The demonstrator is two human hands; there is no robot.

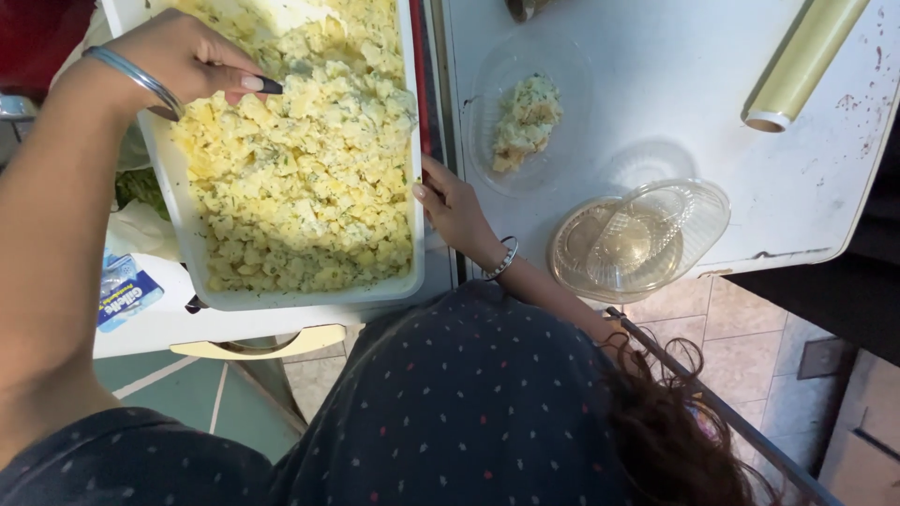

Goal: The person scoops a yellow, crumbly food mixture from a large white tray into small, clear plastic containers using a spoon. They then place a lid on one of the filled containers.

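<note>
A long white tray (309, 298) is filled with yellow pasta salad (300, 169) flecked with green herbs. My left hand (183, 56), with a metal bangle on the wrist, is closed on the dark handle of a utensil (270, 85) at the tray's upper left; the utensil's working end is hidden. My right hand (455, 211), with a bracelet on the wrist, grips the tray's right rim. Just right of it on the white table (675, 56) sits a clear plastic dish (487, 84) with a small portion of the salad (527, 120).
A stack of clear plastic dishes and lids (637, 239) sits near the table's front edge. A roll of wrap (802, 61) lies at the back right. A blue packet (127, 295) lies left of the tray. Tiled floor shows below.
</note>
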